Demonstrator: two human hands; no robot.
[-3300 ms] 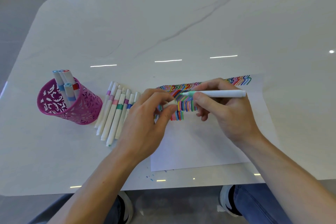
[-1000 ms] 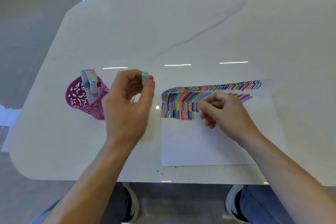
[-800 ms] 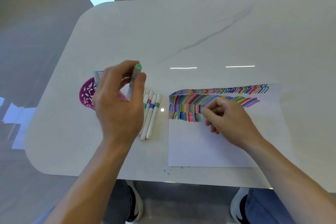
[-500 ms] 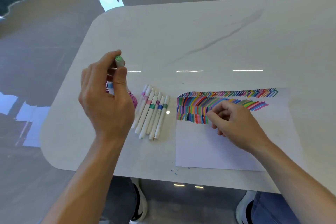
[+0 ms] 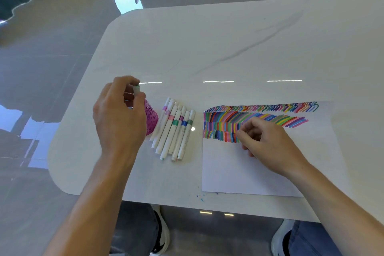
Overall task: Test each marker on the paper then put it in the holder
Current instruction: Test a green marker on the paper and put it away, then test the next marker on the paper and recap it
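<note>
head view of a white table (image 5: 228,43) seen from above and in front of a seated person. the left hand (image 5: 119,118) is raised over a pink holder (image 5: 151,118), its fingers closed around a white marker (image 5: 136,89) whose pale green end cap points upward between thumb and forefinger; the lower part of the marker is hidden behind the hand, so whether its tip is already inside the holder cannot be told. only the right wall of the holder, with its cut-out pattern, shows past the hand. just right of the holder, a row of loose markers (image 5: 176,129) lies side by side on the table, white barrels with pink, green, purple and blue bands, their ends pointing toward the person. further right lies a sheet of paper (image 5: 239,168), its upper part filled with rows of short strokes in many colours (image 5: 249,114), its lower part blank. the right hand (image 5: 268,141) rests on the paper at the edge of the strokes, fingers curled loosely together with nothing visible in them. small blue specks (image 5: 200,197) mark the table near the paper's lower left corner. shoes and trouser legs show below the table edge.
</note>
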